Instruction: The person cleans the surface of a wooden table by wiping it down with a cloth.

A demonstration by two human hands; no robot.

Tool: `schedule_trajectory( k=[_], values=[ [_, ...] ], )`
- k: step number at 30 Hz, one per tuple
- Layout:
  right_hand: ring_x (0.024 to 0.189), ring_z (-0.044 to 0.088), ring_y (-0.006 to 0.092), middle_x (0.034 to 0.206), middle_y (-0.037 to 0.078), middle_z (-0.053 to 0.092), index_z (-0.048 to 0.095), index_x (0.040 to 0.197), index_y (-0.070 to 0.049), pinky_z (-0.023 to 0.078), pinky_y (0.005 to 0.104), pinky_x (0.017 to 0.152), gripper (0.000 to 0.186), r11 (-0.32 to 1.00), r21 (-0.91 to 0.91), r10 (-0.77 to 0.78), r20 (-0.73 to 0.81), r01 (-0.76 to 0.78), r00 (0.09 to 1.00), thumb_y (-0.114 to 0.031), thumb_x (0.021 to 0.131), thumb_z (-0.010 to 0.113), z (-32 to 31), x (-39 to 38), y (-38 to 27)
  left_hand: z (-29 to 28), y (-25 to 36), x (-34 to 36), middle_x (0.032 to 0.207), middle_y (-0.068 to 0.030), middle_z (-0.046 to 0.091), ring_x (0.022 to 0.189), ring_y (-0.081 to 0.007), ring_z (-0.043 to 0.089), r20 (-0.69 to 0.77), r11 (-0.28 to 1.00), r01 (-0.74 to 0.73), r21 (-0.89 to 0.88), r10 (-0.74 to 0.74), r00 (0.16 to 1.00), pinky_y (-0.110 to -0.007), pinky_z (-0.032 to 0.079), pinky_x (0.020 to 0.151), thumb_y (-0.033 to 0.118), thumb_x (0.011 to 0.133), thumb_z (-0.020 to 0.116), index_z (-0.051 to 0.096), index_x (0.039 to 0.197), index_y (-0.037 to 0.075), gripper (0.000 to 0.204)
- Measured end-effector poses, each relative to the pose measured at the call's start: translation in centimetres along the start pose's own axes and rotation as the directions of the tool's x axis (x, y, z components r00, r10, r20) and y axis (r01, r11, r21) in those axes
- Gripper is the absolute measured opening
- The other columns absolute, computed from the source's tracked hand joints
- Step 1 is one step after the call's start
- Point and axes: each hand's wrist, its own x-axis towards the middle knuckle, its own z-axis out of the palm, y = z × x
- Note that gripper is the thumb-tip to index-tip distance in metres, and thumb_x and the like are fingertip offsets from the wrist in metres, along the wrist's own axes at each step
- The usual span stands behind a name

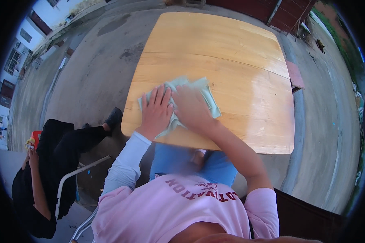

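Because your left hand (pixel 155 112) and right hand (pixel 191 108) lie flat, grip unclenched, the pale-green cloth (pixel 209 97) could bunch on the wooden surface (pixel 247 101)

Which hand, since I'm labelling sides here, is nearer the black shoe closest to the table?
Left. The left hand lies on the pale green cloth, to the right of the black shoe; the right hand is on the same cloth, farther right.

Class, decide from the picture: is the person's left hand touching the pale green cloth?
Touching: the head view shows the left hand spread flat on the pale green cloth.
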Motion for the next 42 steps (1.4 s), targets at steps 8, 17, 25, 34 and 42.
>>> schedule_trajectory(
  k=[8, 17, 25, 34, 42],
  values=[
    [0.139, 0.025, 0.0357, 0.148, 0.016, 0.032, 0.038, 0.141, -0.009, 0.018, 0.0527, 0.112, 0.051, 0.839, -0.265, 0.487, -0.025, -0.476, 0.873, -0.027, 0.094, 0.047, -9.6, -14.2, 5.8, 3.8, 15.6, 7.3, 0.141, -0.0169, 0.042, 0.133, -0.0324, 0.035, -0.188, 0.779, -0.530, -0.334, 0.496, 0.848, -0.058, 0.022, 0.107, 0.033, 0.091, 0.047, 0.048, 0.132, 0.003, 0.051],
    [0.140, 0.021, 0.0372, 0.150, 0.016, 0.028, 0.034, 0.145, -0.014, 0.013, 0.0533, 0.113, 0.050, 0.576, -0.265, 0.758, -0.182, -0.774, 0.626, -0.027, 0.097, 0.041, -11.4, -21.7, 6.5, 4.1, 24.8, 8.4, 0.144, -0.0139, 0.040, 0.136, -0.0297, 0.033, -0.181, 0.616, -0.687, -0.386, 0.679, 0.711, -0.055, 0.019, 0.111, 0.033, 0.094, 0.044, 0.044, 0.137, 0.005, 0.051],
    [0.140, 0.018, 0.0421, 0.151, 0.018, 0.023, 0.027, 0.147, -0.015, 0.012, 0.0608, 0.110, 0.053, 0.759, -0.334, 0.579, -0.047, -0.559, 0.814, -0.030, 0.097, 0.039, -6.1, -8.3, 8.9, 5.3, 11.7, 12.4, 0.138, -0.0103, 0.047, 0.128, -0.0270, 0.041, -0.189, 0.803, -0.554, -0.219, 0.522, 0.832, -0.053, 0.027, 0.104, 0.037, 0.092, 0.046, 0.049, 0.132, 0.008, 0.049],
    [0.132, 0.034, 0.0391, 0.141, 0.018, 0.041, 0.046, 0.135, -0.011, 0.023, 0.0583, 0.107, 0.050, 0.982, -0.189, -0.026, -0.100, 0.007, 0.995, -0.039, 0.094, 0.041, 4.7, 8.4, 1.9, 2.3, -7.6, 4.8, 0.148, -0.0103, 0.033, 0.137, -0.0293, 0.029, -0.008, 0.998, 0.046, -0.052, -0.046, 0.999, -0.056, 0.019, 0.110, 0.032, 0.097, 0.040, 0.036, 0.142, 0.012, 0.050],
    [0.138, 0.027, 0.0337, 0.146, 0.013, 0.036, 0.043, 0.138, -0.013, 0.016, 0.0555, 0.112, 0.053, 0.977, -0.021, -0.214, 0.026, 0.214, 0.977, -0.043, 0.096, 0.034, 6.4, 11.2, -1.3, 0.5, -10.1, 0.5, 0.151, -0.0128, 0.027, 0.138, -0.0329, 0.027, 0.101, 0.958, 0.285, -0.026, -0.281, 0.954, -0.059, 0.021, 0.108, 0.032, 0.097, 0.040, 0.030, 0.145, 0.010, 0.054]
  ],
)
